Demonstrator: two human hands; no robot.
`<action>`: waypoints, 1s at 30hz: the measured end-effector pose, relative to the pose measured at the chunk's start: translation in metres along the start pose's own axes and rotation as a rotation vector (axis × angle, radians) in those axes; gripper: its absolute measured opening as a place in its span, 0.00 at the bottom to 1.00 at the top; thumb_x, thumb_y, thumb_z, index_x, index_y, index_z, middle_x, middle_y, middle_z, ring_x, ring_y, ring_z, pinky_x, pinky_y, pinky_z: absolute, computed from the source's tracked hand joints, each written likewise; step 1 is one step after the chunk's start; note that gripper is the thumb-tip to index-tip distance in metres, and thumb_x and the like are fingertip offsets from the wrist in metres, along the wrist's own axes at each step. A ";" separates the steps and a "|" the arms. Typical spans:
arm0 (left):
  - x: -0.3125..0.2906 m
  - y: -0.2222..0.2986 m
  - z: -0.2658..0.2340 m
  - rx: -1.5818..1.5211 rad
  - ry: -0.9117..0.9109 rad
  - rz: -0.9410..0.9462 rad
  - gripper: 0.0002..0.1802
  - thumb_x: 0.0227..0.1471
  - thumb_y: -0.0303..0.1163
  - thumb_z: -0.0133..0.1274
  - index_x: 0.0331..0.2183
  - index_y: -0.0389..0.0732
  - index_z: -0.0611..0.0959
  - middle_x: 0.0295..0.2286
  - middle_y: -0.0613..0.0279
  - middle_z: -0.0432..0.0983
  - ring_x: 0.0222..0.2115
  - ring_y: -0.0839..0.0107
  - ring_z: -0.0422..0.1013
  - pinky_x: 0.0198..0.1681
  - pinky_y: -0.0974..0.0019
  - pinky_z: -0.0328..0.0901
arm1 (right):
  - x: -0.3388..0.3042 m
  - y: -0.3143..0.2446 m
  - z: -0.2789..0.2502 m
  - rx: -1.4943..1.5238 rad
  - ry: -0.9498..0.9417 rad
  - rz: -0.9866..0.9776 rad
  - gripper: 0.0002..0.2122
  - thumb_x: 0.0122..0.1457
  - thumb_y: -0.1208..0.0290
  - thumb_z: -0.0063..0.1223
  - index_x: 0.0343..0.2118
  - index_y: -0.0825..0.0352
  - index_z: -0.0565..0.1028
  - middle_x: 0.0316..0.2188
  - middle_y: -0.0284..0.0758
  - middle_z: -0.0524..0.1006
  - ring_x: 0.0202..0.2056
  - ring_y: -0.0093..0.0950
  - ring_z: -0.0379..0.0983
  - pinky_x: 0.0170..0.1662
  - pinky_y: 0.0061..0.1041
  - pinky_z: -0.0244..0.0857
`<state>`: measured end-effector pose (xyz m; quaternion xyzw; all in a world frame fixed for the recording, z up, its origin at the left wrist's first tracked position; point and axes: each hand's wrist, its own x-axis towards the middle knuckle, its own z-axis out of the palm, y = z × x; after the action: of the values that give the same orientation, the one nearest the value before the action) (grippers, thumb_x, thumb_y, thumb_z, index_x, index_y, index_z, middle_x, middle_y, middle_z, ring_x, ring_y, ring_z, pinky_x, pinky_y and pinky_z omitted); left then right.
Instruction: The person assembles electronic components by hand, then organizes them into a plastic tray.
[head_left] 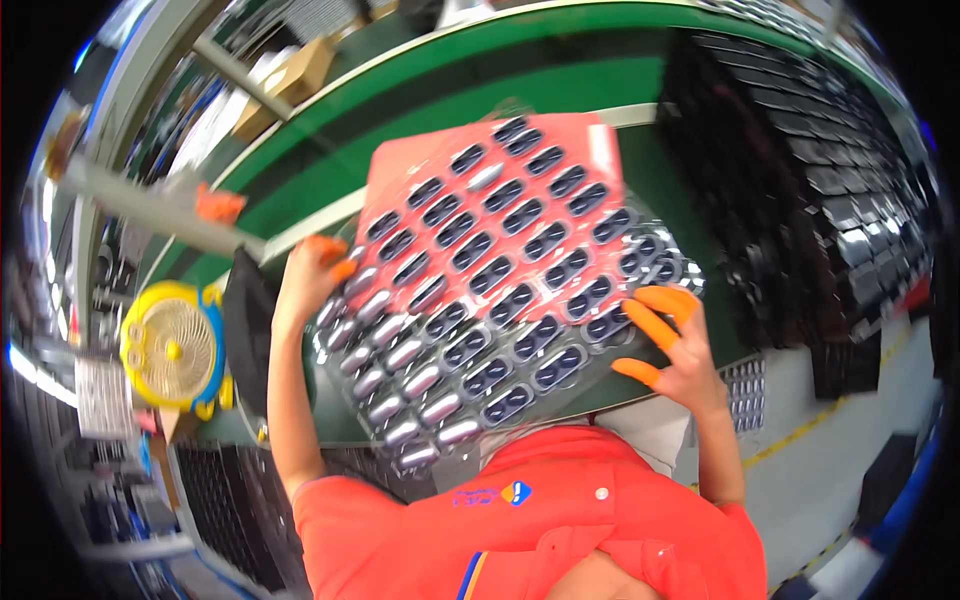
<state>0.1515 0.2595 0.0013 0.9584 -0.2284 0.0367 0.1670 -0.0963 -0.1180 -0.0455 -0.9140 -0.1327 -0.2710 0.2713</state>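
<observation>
A clear plastic tray point(512, 357) lay slantwise on the green bench point(640, 165), in front of the person; its far part sat over a pink sheet point(410, 155), and its near corner reached past that sheet toward the red shirt point(570, 500). Dark oval pieces point(523, 216), each with two round marks, filled most of the rows; shiny rounded pieces point(424, 379) gathered along the left and near left, with one more among the dark ones toward the far side.

The left hand point(308, 275) was at the tray's left edge, its fingers curled narrow; the right hand point(690, 355) was at the right edge, fingers spread and thumb well apart from them; both wore orange finger covers point(655, 325). Blur and the angle hid the contact, so I could not tell whether either hand truly gripped the rim.

The step in hand looked like steadying or placing the loaded tray; the next move seemed to call for both hands working evenly, keeping the tray level so that no piece slid out of its pocket.

A stack of black trays point(800, 170) stood to the right; a yellow fan point(173, 352) stood to the left.
</observation>
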 end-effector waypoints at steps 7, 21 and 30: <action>-0.016 -0.015 0.012 0.158 0.197 0.185 0.14 0.35 0.21 0.56 0.30 0.34 0.75 0.23 0.56 0.69 0.26 0.63 0.68 0.31 0.65 0.63 | -0.016 -0.015 -0.075 -0.191 0.177 -0.256 0.19 0.40 0.68 0.63 0.38 0.67 0.75 0.35 0.36 0.73 0.36 0.34 0.70 0.41 0.31 0.63; 0.034 0.218 0.004 -0.894 -0.309 0.476 0.21 0.41 0.15 0.53 0.41 0.36 0.74 0.35 0.62 0.73 0.34 0.76 0.70 0.38 0.74 0.65 | 0.153 0.215 -0.249 -0.732 0.136 -0.070 0.16 0.43 0.83 0.52 0.38 0.65 0.75 0.35 0.36 0.72 0.34 0.32 0.71 0.39 0.28 0.65; 0.022 0.253 0.033 -1.030 -0.680 0.518 0.20 0.45 0.18 0.52 0.43 0.35 0.73 0.38 0.59 0.72 0.36 0.74 0.71 0.38 0.73 0.65 | 0.156 0.137 -0.238 -0.522 0.112 0.207 0.07 0.45 0.79 0.55 0.29 0.69 0.72 0.29 0.36 0.74 0.27 0.28 0.71 0.33 0.22 0.65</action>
<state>0.0577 0.0264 0.0499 0.6285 -0.4795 -0.3423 0.5079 -0.0162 -0.3503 0.1533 -0.9453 0.0508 -0.3167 0.0600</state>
